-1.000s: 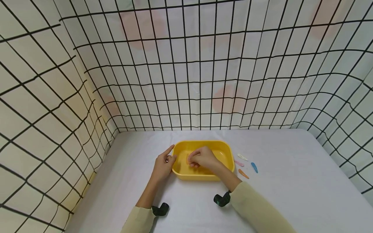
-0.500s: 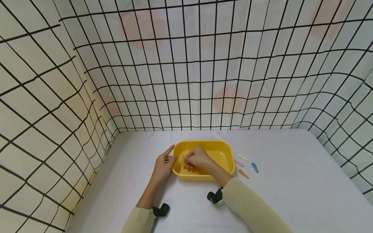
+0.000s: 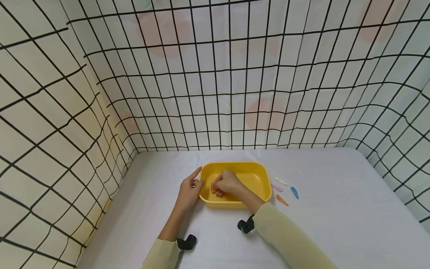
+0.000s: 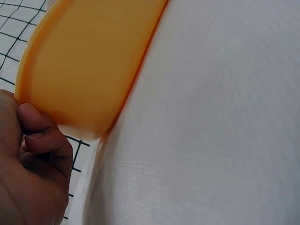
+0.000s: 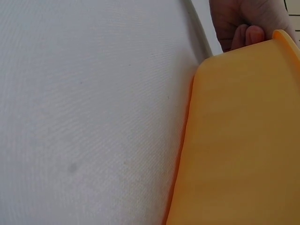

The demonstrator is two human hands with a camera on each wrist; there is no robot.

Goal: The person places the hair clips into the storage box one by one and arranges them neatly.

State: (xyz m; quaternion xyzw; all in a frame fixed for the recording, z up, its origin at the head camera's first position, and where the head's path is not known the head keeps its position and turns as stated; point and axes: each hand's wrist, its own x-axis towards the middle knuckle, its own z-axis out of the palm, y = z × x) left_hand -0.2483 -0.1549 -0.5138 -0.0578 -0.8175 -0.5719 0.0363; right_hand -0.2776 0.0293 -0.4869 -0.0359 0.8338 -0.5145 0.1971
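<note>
In the head view, a yellow plastic tray [image 3: 258, 183] stands on the white table. My left hand [image 3: 188, 190] is at its left end, holding the rim with thumb and index finger; the left wrist view shows this hand [image 4: 37, 159] against the tray wall [image 4: 84, 70]. Inside the tray's left part, my right hand [image 3: 228, 181] pinches a small orange hair clip [image 3: 212, 188], mostly hidden by the fingers. The tray's outer wall [image 5: 239, 131] hides the right hand in the right wrist view.
Right of the tray lie a white hair clip [image 3: 281, 181], a pink one [image 3: 277, 188], a blue one [image 3: 294, 192] and an orange one [image 3: 282, 200]. A black grid [image 3: 230, 93] over pale cloth surrounds the table's back and sides.
My right hand has moved left inside the tray with the orange clip, then stayed near the left end. The left hand has kept its place on the rim.
</note>
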